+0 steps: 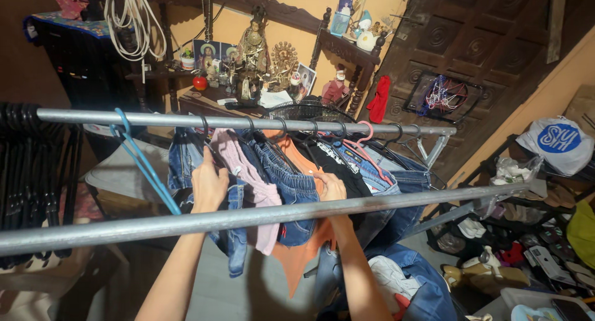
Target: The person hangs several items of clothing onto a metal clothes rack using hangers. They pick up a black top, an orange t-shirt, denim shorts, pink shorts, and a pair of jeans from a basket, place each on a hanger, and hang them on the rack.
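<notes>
My left hand (209, 186) pinches the blue denim garment (234, 231); right hand (331, 187) grips the orange cloth (300, 253) (hangers crowd above). Tugging could unhook them.

The two rack rails (248, 121) are dull grey metal, smooth with a faint sheen. The jeans (288, 181) are coarse blue denim; the pink garment (248, 172) and orange garment (300, 256) look like soft matt cloth. The blue hanger (145, 166) is glossy plastic. The door (471, 35) is dark carved wood.

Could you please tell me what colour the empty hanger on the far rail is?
The empty hanger is blue; head view.
</notes>
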